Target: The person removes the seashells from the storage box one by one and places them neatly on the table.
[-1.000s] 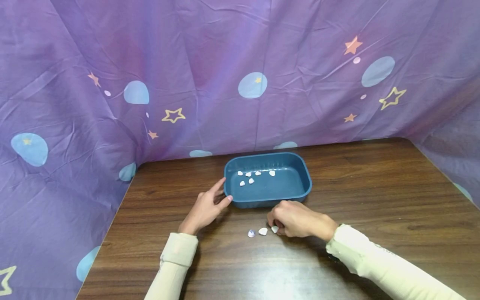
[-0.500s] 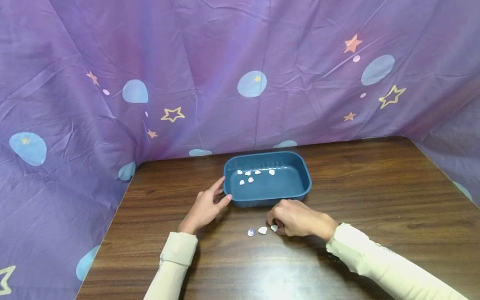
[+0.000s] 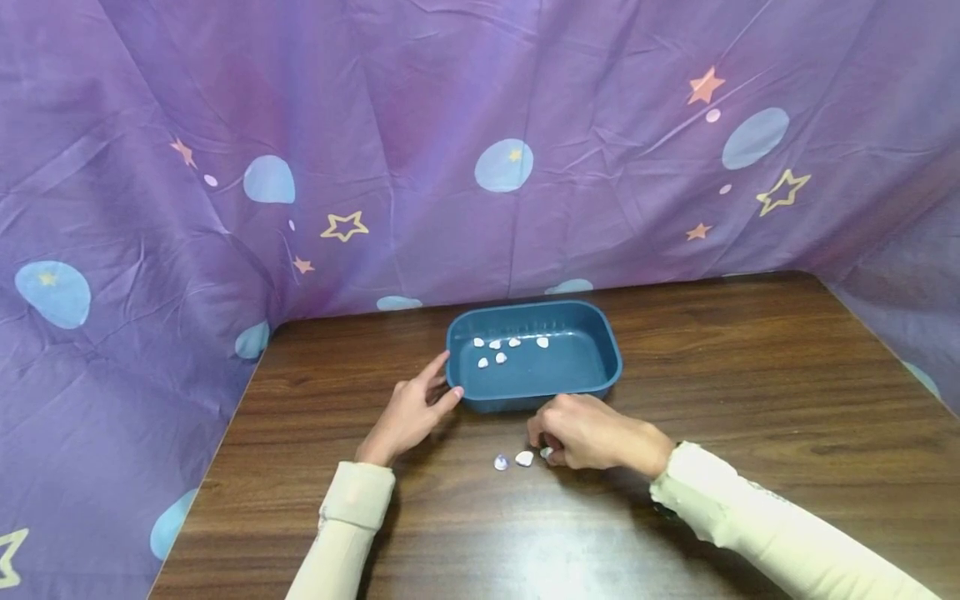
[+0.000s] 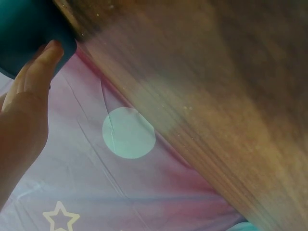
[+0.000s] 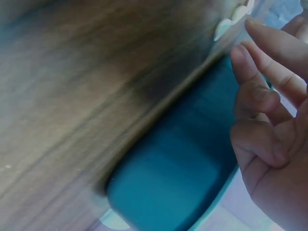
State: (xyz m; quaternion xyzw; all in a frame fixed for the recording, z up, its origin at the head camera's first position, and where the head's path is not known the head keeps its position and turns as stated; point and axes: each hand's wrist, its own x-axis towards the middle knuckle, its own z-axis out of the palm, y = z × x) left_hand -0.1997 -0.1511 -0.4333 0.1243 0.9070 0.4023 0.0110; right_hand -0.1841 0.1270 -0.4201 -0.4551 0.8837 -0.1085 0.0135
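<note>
Three small shell-like pieces lie in a short row on the table in front of a blue plastic bin [image 3: 536, 379]: a purplish one [image 3: 501, 462], a white one [image 3: 524, 458] and another white one [image 3: 547, 453]. My right hand [image 3: 596, 433] is right at the last of these, its thumb and index fingertips apart and its other fingers bent in. In the right wrist view a white piece [image 5: 223, 29] lies on the table just beyond the fingertips. My left hand [image 3: 405, 417] steadies the bin's left end, thumb and fingers spread against its rim.
Several white pieces [image 3: 501, 358] lie inside the bin, mostly toward its left. The brown wooden table [image 3: 750, 383] ends at a purple curtain [image 3: 420, 125] with stars, hanging behind and at both sides.
My right index finger has lifted and spread slightly away from the thumb, beside the rightmost white piece. The left hand and bin have kept their places.
</note>
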